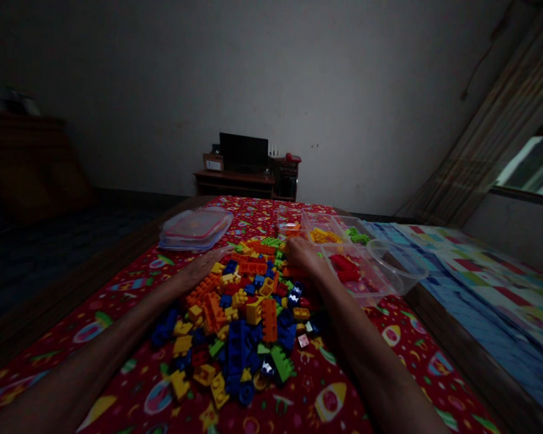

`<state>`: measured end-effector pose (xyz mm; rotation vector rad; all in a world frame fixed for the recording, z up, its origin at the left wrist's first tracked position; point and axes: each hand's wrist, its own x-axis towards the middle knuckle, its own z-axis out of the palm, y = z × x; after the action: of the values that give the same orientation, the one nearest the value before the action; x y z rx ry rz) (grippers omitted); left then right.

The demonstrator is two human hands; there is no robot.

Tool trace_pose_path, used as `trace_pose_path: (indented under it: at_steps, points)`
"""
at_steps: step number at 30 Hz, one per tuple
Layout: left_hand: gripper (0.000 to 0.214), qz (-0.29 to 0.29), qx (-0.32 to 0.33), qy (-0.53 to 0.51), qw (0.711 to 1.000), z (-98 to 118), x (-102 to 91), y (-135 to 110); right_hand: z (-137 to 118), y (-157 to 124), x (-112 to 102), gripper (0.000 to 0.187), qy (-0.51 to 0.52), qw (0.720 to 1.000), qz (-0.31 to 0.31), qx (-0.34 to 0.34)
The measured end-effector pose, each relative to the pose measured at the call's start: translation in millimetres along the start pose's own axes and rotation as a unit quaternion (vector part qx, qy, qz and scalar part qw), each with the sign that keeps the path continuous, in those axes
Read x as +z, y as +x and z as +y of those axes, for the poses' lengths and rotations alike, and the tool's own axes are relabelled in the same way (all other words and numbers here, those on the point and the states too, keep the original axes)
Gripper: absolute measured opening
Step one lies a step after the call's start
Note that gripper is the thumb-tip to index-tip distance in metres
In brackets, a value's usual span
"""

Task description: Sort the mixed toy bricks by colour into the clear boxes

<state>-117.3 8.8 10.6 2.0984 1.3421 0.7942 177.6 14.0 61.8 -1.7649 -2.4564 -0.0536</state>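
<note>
A heap of toy building blocks (248, 301) in yellow, orange, blue, green and red covers the middle of the table. Along the heap's left edge lies my left hand (207, 265), fingers stretched out towards the far blocks and holding nothing visible. My right hand (301, 252) is at the far right side of the heap with its fingers curled down; whatever is in them is hidden. Just beyond it stand clear plastic boxes: one with orange blocks (292, 229), one with yellow blocks (324, 235), one with green blocks (357, 235) and a nearer one with red blocks (345, 268).
Stacked plastic lids (196, 228) lie at the far left of the red patterned tablecloth (330, 401). A round clear tub (400, 265) stands beside the boxes at the right edge. A bed (470, 289) adjoins the table's right side. A monitor (244, 152) stands by the wall.
</note>
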Motion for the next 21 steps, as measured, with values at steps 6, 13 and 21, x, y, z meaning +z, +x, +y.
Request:
trace_pose_path:
  at_steps: [6,13,21]
  points:
    - [0.081,-0.007,0.007,0.004,1.0,11.5,-1.9,-1.8,0.4,7.7,4.5,0.039,-0.01,1.0,-0.009,0.028]
    - [0.089,-0.005,-0.003,0.013,1.0,27.3,-5.1,-4.5,1.3,3.4,1.7,0.034,-0.012,1.0,0.01,0.002]
    - [0.09,-0.002,-0.019,0.018,1.0,38.6,-6.4,-6.7,-4.0,-2.0,-7.3,0.026,0.014,0.999,0.032,0.002]
